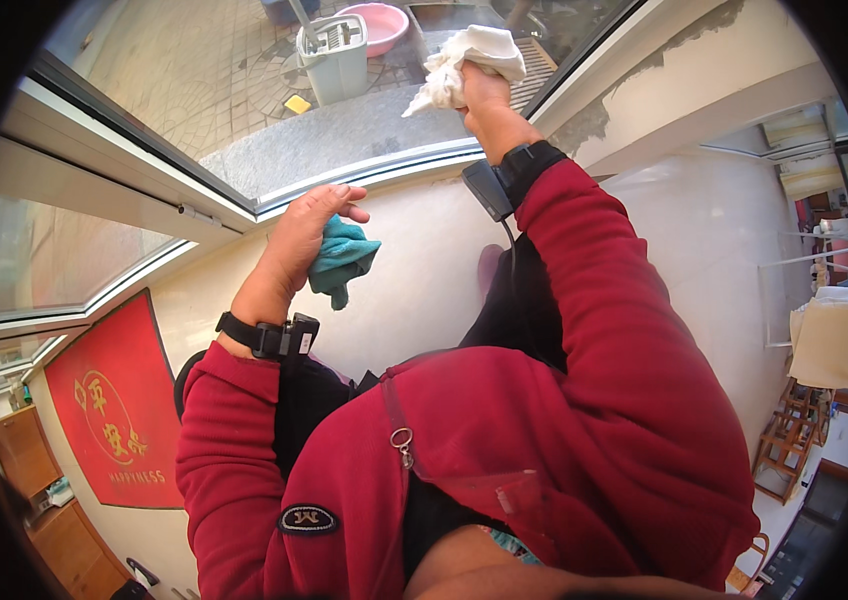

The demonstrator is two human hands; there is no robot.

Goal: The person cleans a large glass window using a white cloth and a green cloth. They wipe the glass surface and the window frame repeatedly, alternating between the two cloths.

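My right hand is raised at the upper right of the view, closed on a crumpled white cloth against or close to the window pane; contact with the glass cannot be told. Lower and to the left, my left hand has a folded teal cloth hanging from its palm side, with the fingertips bent over above it. The white window frame runs between me and the paving outside. Both wrists wear black straps with small devices.
Through the glass stand a grey mop bucket and a pink basin, with a yellow item on the paving. A red mat lies at the left near wooden cabinets. A white rack and wooden stools are at the right.
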